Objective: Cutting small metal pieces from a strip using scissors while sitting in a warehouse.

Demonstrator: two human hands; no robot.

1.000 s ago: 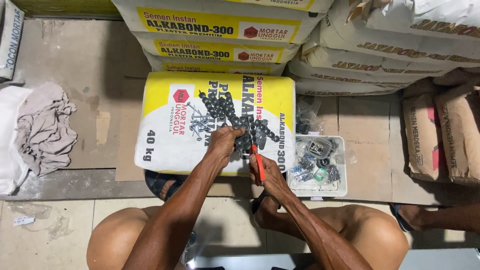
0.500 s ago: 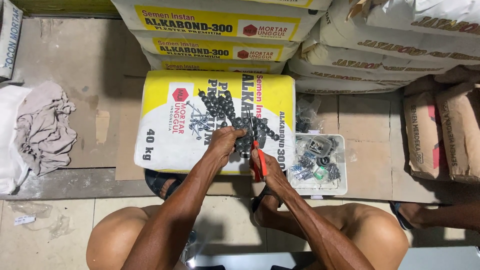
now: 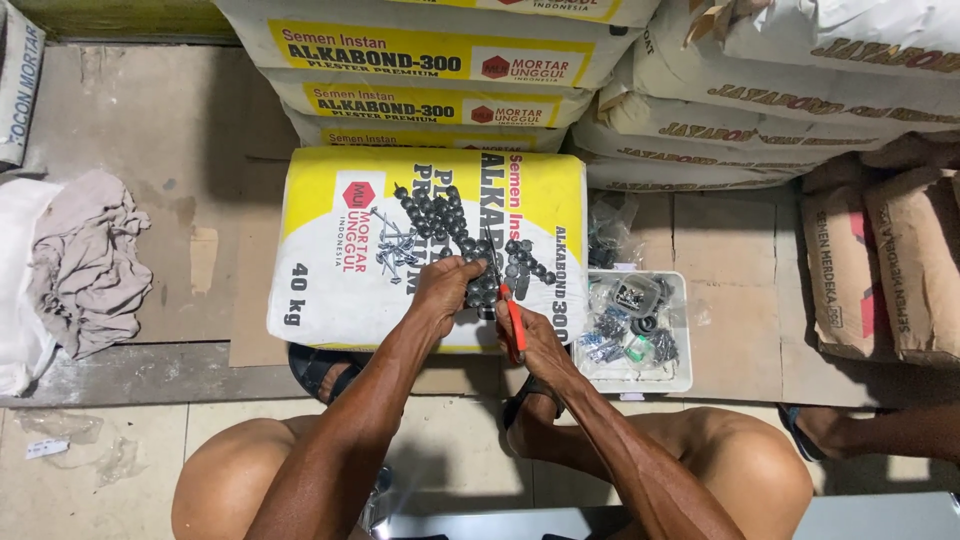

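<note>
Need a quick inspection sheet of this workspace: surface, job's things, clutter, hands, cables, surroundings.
Surface: yellow and white sack lying flat on the floor, used as a bench.
Job's things: pile of dark round-headed fasteners and loose nails on the sack; red-handled tool.
Clutter: white tray of small hardware; crumpled cloth.
Hands: left hand on the fasteners; right hand grips the tool.
Cables: nothing seen.
Surroundings: stacked sacks behind, brown sacks to the right.
</note>
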